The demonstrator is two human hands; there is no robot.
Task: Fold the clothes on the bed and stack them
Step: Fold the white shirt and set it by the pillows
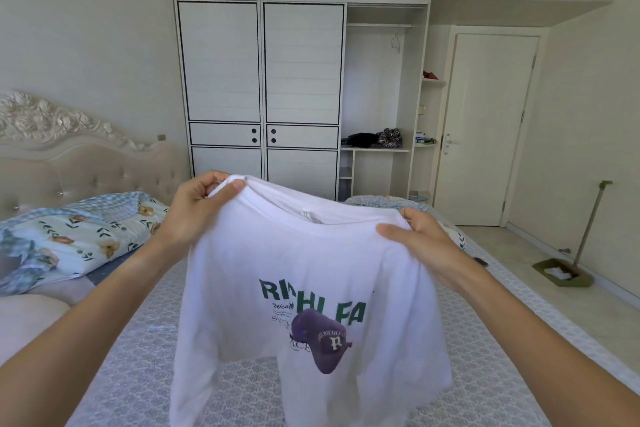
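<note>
I hold the white printed cotton T-shirt (311, 288) above the grey patterned bed (485, 340), my left hand (197, 208) and right hand (426, 246) pinching its shoulders. The floral folded quilt (79, 236) lies left. The white panelled wardrobe (259, 80) stands behind.

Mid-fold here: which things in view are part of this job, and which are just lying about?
Part of the job:
white T-shirt, held up by its shoulders
left hand, right hand, each with a grip on it
bed

Lying about:
floral quilt
dustpan
dark clothes on wardrobe shelf
</note>
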